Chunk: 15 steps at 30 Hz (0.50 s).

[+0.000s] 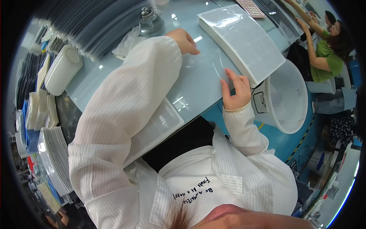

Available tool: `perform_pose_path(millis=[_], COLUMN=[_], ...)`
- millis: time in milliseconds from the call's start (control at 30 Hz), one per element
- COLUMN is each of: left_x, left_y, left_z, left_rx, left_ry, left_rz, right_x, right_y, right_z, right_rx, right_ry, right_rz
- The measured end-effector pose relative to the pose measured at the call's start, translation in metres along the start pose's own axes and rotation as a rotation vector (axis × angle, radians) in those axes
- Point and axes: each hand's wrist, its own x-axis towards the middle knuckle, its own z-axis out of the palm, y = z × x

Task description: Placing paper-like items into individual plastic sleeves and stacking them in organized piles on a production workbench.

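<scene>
My left hand (pixel 185 41) lies over the glossy tabletop with its fingers curled down and closed; what its fingertips hold, if anything, is hidden. Nearer to me, my right hand (pixel 237 91) has its thumb and fingers around the edge of a clear plastic sheet (pixel 218 65), whose rim bows up beside the fingertips. Just beyond the right hand is a thick stack of translucent white sheets (pixel 244 40) with a shiny top. A second flat stack of pale sheets (pixel 162 120) lies along the near table edge, partly covered by my left sleeve.
A glass pump bottle (pixel 150 23) and crumpled white tissue (pixel 127 44) are beyond my left forearm. A large white bin (pixel 288 99) stands right of the table. A white roll (pixel 63 70) sits at the left, a pink calculator (pixel 251 7) at the back. A co-worker in green (pixel 328 57) is at far right.
</scene>
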Motion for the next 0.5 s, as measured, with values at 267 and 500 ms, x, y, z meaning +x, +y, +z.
perform_pose_path(millis=[267, 500], left_x=[-0.021, -0.035], left_y=[-0.043, -0.068], left_z=[-0.051, -0.090], left_rx=[-0.437, -0.414], left_ry=[-0.133, -0.322], left_rz=[0.656, 1.330], right_x=[0.006, 0.014], right_y=[-0.020, -0.078], right_z=[-0.008, 0.000], right_rx=[0.381, 1.091], right_ry=[0.310, -0.398], right_rz=[0.001, -0.007])
